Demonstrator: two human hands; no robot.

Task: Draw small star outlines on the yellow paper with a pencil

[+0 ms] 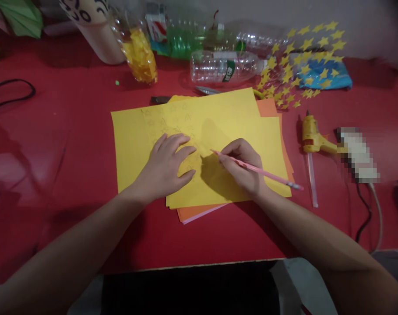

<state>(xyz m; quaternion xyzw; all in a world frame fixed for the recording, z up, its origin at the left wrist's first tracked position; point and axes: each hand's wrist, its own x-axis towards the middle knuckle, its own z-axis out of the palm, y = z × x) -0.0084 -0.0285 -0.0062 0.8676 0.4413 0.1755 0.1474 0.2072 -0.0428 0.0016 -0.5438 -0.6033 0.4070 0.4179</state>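
The person is tracing small shapes onto the top yellow sheet (218, 118), which is lying on a stack of coloured paper in the middle of the red table (70, 144). The left hand (167, 164) is pressing flat, fingers spread, on what seems to be a small template, while the right hand (243, 166) is gripping a pink pencil (261, 172) with its tip at the template's edge. Judging from this, the outline is partway drawn; continuing calls for keeping the template pinned.
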